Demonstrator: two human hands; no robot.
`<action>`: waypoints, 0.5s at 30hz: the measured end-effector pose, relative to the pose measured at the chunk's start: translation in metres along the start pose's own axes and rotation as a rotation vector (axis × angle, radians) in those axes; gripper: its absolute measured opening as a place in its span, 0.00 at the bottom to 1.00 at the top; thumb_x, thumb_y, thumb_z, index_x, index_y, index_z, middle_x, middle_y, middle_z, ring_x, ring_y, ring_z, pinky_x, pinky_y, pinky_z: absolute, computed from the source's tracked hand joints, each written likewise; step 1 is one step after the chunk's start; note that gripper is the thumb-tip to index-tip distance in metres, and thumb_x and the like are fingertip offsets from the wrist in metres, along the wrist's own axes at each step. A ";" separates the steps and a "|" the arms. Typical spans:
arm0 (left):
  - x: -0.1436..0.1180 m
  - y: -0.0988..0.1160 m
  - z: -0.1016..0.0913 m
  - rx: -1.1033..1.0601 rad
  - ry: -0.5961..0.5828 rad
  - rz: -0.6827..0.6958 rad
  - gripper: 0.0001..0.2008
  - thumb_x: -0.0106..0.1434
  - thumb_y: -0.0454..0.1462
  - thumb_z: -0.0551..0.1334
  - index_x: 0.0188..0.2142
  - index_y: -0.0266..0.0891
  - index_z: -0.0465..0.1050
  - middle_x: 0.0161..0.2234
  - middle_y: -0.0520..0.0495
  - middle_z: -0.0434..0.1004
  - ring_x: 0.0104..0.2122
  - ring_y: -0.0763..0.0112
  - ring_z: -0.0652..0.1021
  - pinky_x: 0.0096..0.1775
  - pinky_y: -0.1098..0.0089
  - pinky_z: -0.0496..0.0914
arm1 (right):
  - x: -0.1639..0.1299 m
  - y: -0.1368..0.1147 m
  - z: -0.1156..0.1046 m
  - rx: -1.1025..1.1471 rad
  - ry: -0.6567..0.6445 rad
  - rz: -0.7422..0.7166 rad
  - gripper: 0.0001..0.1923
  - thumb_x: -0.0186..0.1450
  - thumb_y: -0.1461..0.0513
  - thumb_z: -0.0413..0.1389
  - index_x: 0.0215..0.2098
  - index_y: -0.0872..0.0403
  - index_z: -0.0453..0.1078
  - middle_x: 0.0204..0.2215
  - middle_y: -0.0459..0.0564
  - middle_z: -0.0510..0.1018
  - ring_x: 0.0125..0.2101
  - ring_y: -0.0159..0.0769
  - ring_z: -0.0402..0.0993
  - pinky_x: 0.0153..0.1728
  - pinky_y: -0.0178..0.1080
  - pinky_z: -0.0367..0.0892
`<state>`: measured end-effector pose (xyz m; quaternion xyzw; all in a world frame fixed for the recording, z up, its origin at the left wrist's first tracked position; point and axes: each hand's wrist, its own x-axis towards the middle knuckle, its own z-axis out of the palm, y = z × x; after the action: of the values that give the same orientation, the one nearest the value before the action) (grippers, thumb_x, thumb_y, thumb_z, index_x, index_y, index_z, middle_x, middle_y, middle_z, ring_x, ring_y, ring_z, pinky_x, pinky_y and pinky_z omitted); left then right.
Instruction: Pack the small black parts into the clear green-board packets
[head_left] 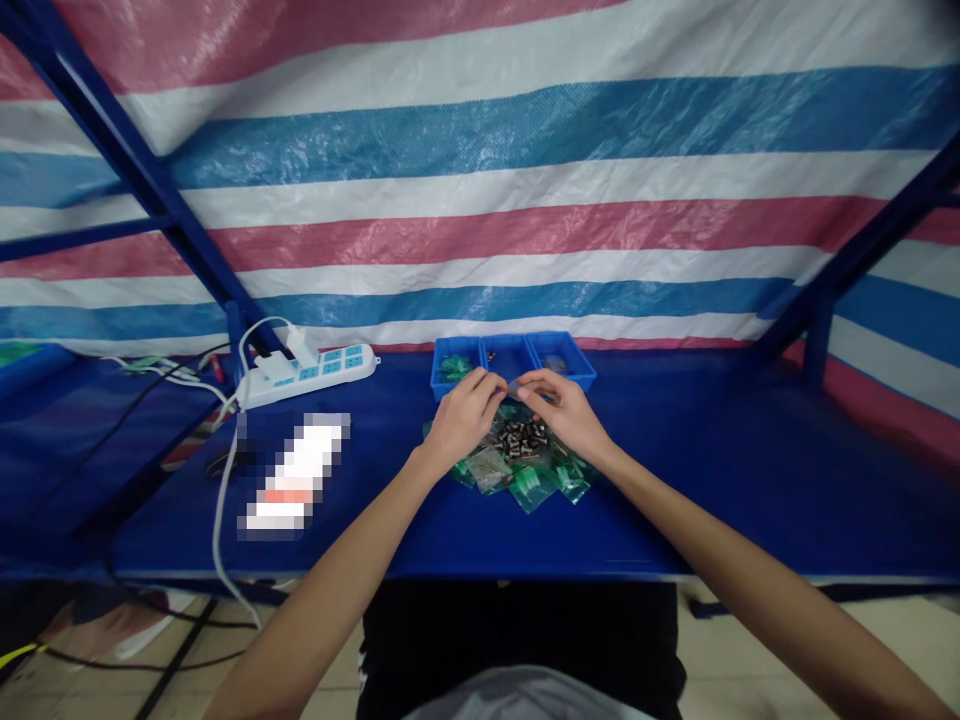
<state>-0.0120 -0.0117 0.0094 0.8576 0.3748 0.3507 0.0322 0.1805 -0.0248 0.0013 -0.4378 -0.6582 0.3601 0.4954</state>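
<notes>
My left hand and my right hand meet fingertip to fingertip over the blue table, pinching a small clear bag between them. Just below the hands lies a pile of small dark metal parts on top of several green-tinted plastic bags. Behind the hands stands a blue tray with three compartments; the left one holds green bags, the others a few small parts.
A white power strip with plugs and white cables lies at the back left. A blurred white and orange object lies left of the bags. Blue frame bars and a striped tarp close off the back and sides.
</notes>
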 end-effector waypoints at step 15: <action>-0.001 0.008 0.000 -0.080 0.026 0.002 0.10 0.70 0.33 0.54 0.50 0.41 0.62 0.42 0.46 0.75 0.41 0.67 0.78 0.38 0.70 0.72 | 0.000 -0.002 -0.002 -0.169 0.078 -0.094 0.15 0.66 0.50 0.56 0.34 0.51 0.74 0.31 0.50 0.77 0.34 0.41 0.73 0.27 0.37 0.67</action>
<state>-0.0077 -0.0181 0.0112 0.8514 0.3601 0.3765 0.0613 0.1824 -0.0257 0.0038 -0.4604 -0.6863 0.2624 0.4982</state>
